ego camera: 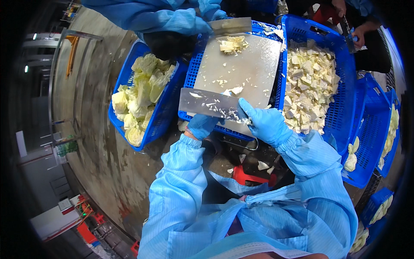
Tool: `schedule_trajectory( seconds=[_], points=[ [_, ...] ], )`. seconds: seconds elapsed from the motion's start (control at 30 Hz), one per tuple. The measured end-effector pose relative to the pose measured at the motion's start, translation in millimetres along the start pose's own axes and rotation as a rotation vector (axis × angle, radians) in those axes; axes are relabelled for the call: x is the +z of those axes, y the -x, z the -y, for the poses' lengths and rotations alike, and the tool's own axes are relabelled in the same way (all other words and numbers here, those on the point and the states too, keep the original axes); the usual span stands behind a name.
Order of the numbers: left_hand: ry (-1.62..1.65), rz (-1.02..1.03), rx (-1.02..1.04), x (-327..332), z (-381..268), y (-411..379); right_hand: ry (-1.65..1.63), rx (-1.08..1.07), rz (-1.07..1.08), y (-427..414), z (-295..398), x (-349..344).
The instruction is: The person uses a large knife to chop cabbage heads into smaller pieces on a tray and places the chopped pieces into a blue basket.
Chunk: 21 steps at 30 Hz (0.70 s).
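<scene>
My right hand (266,123), in a blue glove, grips a wide-bladed cleaver (212,104) near the front of a white cutting board (255,71). Its broad blade points left and bears wet cabbage bits. My left hand (203,125), also gloved, is at the board's front left edge, partly behind the blade; its fingers are hidden, so what it holds cannot be told. Small cabbage pieces (235,90) lie on the board just beyond the blade. A chopped cabbage chunk (233,44) lies at the board's far end, near a co-worker's cleaver (230,26).
Left stands a blue crate (152,136) of cabbage halves; right, a blue crate (346,106) of chopped cabbage (307,81). A co-worker's gloved arms (181,21) reach in opposite me. Another person's hands (358,35) hold a blade at upper right. A red stool (244,176) is below.
</scene>
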State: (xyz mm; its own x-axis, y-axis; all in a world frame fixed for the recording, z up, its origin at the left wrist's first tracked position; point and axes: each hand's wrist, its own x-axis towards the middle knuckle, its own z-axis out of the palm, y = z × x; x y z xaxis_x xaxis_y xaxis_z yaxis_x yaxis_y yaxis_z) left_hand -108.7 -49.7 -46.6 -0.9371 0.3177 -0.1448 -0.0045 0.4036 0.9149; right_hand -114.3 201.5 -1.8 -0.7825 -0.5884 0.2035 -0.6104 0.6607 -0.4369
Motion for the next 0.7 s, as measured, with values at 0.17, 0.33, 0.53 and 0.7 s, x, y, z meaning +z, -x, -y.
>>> schedule_trajectory(
  seconds=[0.17, 0.33, 0.53, 0.7],
  points=[
    [0.094, 0.116, 0.179, -4.0, -61.4, -17.3, 0.0, -0.092, -0.084, 9.3, -8.9, -0.7],
    [0.324, 0.123, 0.154, 12.5, -43.5, -17.3, -0.015, -0.105, -0.105, 9.9, -8.0, -15.2],
    [1.164, -0.081, -0.348, 12.5, -107.8, -2.2, -0.053, -0.161, -0.221, 6.6, -5.7, -31.0],
    [0.843, -0.215, -0.257, 20.7, -90.0, -12.7, -0.067, -0.103, -0.182, 7.5, 0.6, -32.0]
  ],
)
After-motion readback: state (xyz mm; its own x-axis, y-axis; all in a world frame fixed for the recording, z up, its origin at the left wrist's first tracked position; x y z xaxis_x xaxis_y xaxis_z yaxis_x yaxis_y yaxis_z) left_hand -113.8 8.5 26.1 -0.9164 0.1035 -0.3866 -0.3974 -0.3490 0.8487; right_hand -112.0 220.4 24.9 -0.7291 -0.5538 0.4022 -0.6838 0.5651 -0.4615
